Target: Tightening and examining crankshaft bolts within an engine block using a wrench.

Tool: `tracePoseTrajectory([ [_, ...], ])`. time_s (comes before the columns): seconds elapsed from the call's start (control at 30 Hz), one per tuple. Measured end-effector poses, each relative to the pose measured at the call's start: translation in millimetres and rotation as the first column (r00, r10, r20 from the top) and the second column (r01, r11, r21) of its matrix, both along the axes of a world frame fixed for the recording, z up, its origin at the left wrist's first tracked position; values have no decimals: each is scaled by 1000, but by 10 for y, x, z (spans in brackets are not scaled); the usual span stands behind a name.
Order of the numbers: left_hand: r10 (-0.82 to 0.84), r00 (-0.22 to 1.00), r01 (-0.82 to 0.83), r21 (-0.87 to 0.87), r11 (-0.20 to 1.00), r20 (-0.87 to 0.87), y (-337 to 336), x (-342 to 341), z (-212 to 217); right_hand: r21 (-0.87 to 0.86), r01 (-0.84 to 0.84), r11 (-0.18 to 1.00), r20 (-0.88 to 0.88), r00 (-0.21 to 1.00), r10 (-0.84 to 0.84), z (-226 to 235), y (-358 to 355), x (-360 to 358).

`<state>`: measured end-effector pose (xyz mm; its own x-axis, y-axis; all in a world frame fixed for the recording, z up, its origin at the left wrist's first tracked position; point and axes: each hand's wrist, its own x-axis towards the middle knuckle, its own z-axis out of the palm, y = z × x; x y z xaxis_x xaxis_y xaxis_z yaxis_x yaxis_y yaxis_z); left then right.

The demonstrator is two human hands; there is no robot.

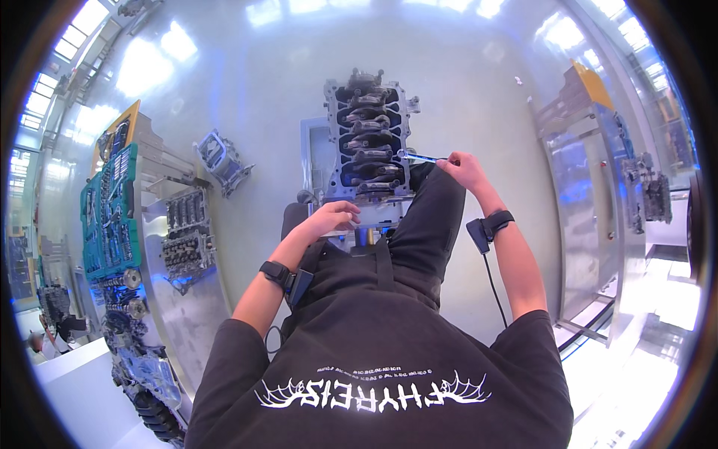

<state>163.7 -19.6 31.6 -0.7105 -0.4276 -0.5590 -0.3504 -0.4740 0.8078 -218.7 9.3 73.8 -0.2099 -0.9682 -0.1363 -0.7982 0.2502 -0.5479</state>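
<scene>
A grey engine block (366, 135) stands on a stand in front of me, its open top showing a row of dark bearing caps. My right hand (465, 170) is at the block's right side, closed on a slim wrench with a blue handle (420, 157). The wrench tip reaches the block's right edge. My left hand (334, 218) lies on the near end of the block with fingers curled over its edge. Both wrists wear black bands, the right one (488, 227) with a cable hanging from it.
A metal workbench (187, 299) on the left bears a green tool tray (111, 209) and engine parts (187, 232). A loose engine casting (223, 161) sits on the floor beyond it. Another metal bench (580, 194) stands on the right, with a grey assembly (649, 187) beside it.
</scene>
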Motion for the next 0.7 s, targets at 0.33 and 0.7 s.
tracePoseTrajectory([
  [0.33, 61, 998, -60, 23, 998, -33, 34, -33, 15, 38, 87, 996, 201, 975, -93, -136, 314, 60],
  [0.7, 49, 998, -49, 6, 999, -31, 74, -47, 113, -95, 195, 976, 452, 882, -133, -49, 353, 30],
])
